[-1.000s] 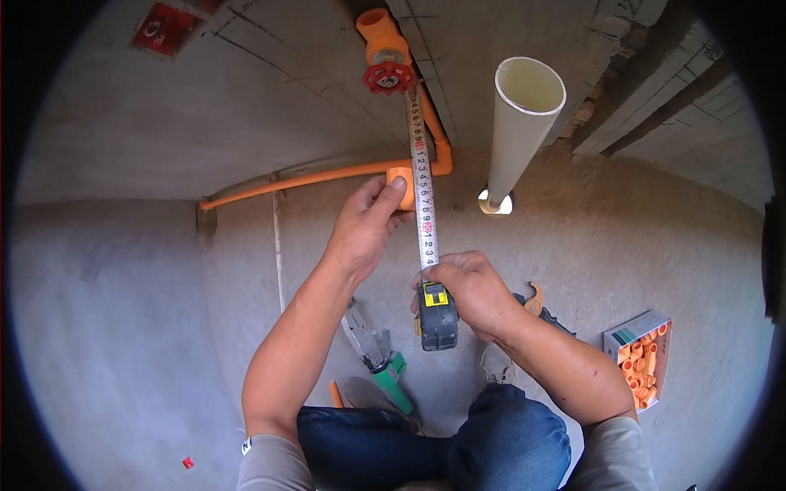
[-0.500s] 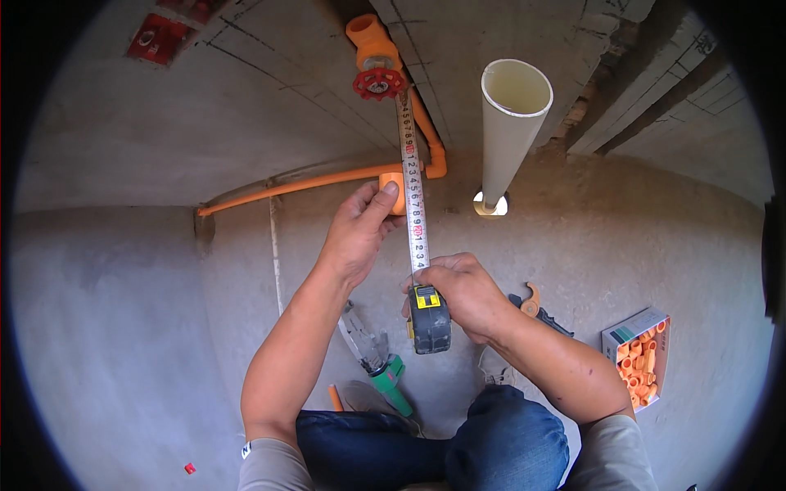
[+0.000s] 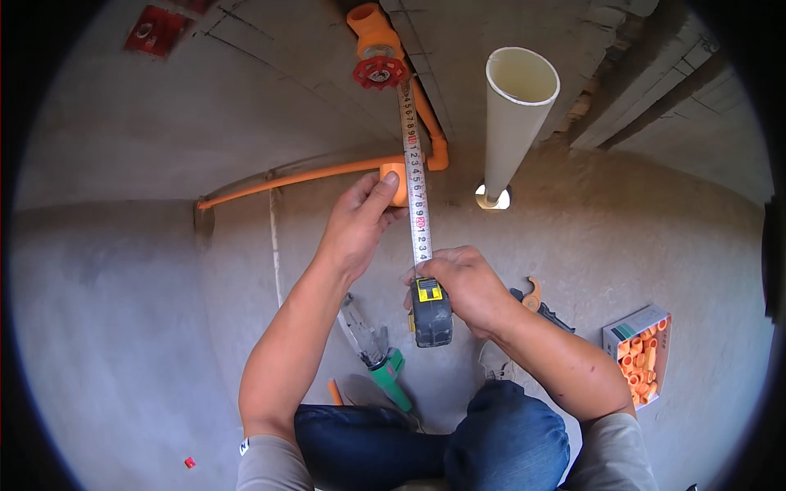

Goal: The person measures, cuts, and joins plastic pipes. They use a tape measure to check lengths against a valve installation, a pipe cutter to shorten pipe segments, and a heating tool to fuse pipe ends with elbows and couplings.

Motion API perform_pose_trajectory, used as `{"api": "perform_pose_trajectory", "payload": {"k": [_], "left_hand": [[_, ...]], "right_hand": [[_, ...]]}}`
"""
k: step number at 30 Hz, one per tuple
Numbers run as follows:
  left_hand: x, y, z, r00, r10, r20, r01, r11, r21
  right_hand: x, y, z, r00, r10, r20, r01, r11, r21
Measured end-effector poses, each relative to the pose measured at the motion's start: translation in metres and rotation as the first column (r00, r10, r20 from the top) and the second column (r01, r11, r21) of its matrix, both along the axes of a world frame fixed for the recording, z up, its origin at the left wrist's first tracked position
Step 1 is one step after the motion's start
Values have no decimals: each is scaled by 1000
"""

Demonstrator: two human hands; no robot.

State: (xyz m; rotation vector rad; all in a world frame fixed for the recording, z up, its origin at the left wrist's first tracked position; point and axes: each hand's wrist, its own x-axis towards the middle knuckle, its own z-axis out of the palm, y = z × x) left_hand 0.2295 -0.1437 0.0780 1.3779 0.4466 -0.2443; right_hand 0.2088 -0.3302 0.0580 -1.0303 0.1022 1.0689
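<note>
My left hand [image 3: 360, 217] pinches an orange pipe fitting [image 3: 395, 182] between thumb and fingers, right beside the tape blade. My right hand [image 3: 467, 286] is closed on a black and yellow tape measure [image 3: 431, 315], its thumb by the mouth of the case. From there the white blade [image 3: 417, 196] runs away from me, up to an orange valve [image 3: 374, 31] with a red handwheel [image 3: 380, 72] on the wall. What the blade's far end touches is hidden behind the handwheel. Some of my right fingers are hidden behind the tape case.
An orange pipe [image 3: 303, 181] runs along the wall's foot. A white upright pipe [image 3: 516, 123] stands to the right at a floor hole. On the floor lie a green-handled tool [image 3: 387, 372], a pipe cutter [image 3: 534, 299] and a box [image 3: 634, 323] of orange fittings.
The view has shifted slightly. Both hands keep their holds, and the tape stays stretched from the valve with the fitting beside it.
</note>
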Motion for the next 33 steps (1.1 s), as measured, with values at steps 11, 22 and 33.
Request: {"api": "perform_pose_trajectory", "payload": {"k": [11,22,33], "left_hand": [[0,1,-4,999,38,-21,-38,999,-16],[1,1,-5,999,34,-10,-34,999,-35],[2,8,-2,997,76,-8,-76,992,-102]], "right_hand": [[1,1,-1,1000,-1,1,1,1000,-16],[1,0,1,1000,8,11,-8,1000,-28],[1,-3,0,1000,-1,14,1,1000,-22]]}}
